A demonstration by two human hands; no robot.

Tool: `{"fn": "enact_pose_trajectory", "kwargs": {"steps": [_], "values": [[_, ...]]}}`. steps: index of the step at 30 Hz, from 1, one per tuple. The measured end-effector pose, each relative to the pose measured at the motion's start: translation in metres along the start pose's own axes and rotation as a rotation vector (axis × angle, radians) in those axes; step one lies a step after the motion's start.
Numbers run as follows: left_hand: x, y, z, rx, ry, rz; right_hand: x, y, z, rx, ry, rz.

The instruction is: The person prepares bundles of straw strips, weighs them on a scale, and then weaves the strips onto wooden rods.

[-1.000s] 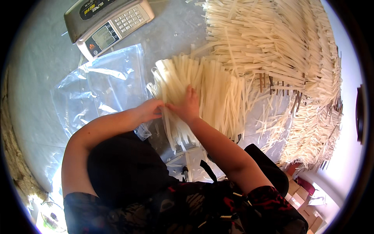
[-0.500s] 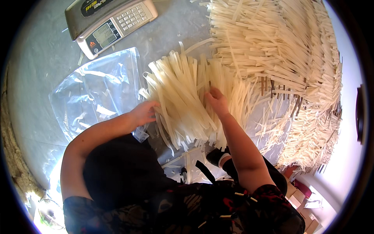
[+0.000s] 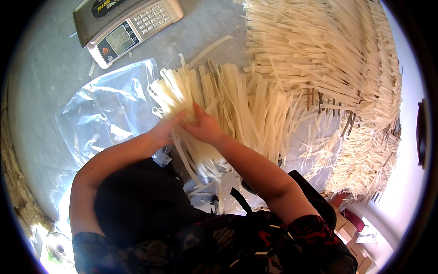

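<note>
Both of my hands close round the middle of a bundle of flat, pale dried noodles (image 3: 175, 89), which look like wide dried strips. My left hand (image 3: 168, 129) grips its left side, and my right hand (image 3: 204, 125) wraps it from the right. The strips fan out above the hands and hang below them. More loose noodle strips (image 3: 246, 105) lie just to the right of the bundle. A clear plastic bag (image 3: 107, 107) lies flat to the left, close beyond my left forearm. The undersides of the fingers are partly hidden by the strips.
A digital scale (image 3: 125, 34) with a keypad stands at the far left. A large heap of the same strips (image 3: 315, 45) fills the far right, with thin dark sticks showing at its edge. Cardboard boxes (image 3: 353, 233) sit at the lower right, near a white wall (image 3: 410, 77).
My right hand has moved left to meet my left hand. Part of the spread strips is now gathered between them, separated from the strips on the right.
</note>
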State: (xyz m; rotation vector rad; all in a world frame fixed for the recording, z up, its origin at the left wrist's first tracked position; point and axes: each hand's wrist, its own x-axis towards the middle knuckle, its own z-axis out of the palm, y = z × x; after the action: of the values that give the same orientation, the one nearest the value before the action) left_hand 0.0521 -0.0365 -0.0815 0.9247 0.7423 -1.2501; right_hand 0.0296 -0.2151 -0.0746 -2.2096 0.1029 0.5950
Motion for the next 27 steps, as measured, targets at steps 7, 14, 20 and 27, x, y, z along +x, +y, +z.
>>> {"fn": "enact_pose_trajectory", "kwargs": {"steps": [7,14,20,27], "values": [[0.016,-0.005,-0.002,0.062,0.080,0.007,0.025,0.083,-0.073,-0.052,0.255,0.315],[0.004,-0.001,0.002,0.120,0.065,0.036,0.046,0.089,-0.068,-0.110,0.478,0.338],[0.007,0.002,-0.002,0.122,0.088,0.023,0.063,0.045,-0.028,0.087,0.173,0.149],[0.005,-0.005,-0.008,0.037,0.171,0.035,0.107,0.024,-0.067,-0.264,0.078,0.112]]}}
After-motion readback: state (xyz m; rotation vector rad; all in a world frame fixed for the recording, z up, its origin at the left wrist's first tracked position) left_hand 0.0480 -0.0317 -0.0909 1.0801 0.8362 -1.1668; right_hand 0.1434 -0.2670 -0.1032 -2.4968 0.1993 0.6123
